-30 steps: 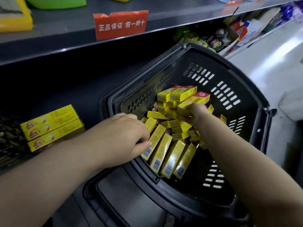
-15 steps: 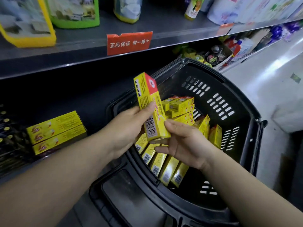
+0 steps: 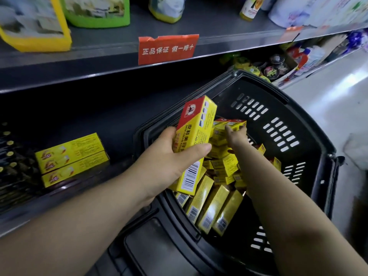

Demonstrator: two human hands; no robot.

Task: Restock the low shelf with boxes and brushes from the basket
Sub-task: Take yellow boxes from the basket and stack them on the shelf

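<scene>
A black basket [image 3: 310,136] leans against the low shelf [image 3: 65,193] and holds several yellow boxes [image 3: 214,206]. My left hand [image 3: 167,158] grips one long yellow box with a red end [image 3: 196,126], raised upright over the basket's left rim. My right hand [image 3: 236,136] reaches deep into the basket, its thumb and fingers closing on a small yellow box [image 3: 232,123] on top of the pile. Two long yellow boxes [image 3: 71,158] lie stacked on the low shelf. Dark brushes [image 3: 12,156] lie at the shelf's far left.
The upper shelf carries a red sign [image 3: 167,48] on its edge, with bags and bottles [image 3: 33,22] above it. Round tins and packets [image 3: 276,64] fill the low shelf past the basket on the right. Pale floor [image 3: 338,100] lies right of the basket.
Both hands were down in the basket; then the left lifted a long box, steadied by the right. Now the right hand has let go and reached back onto the pile.
</scene>
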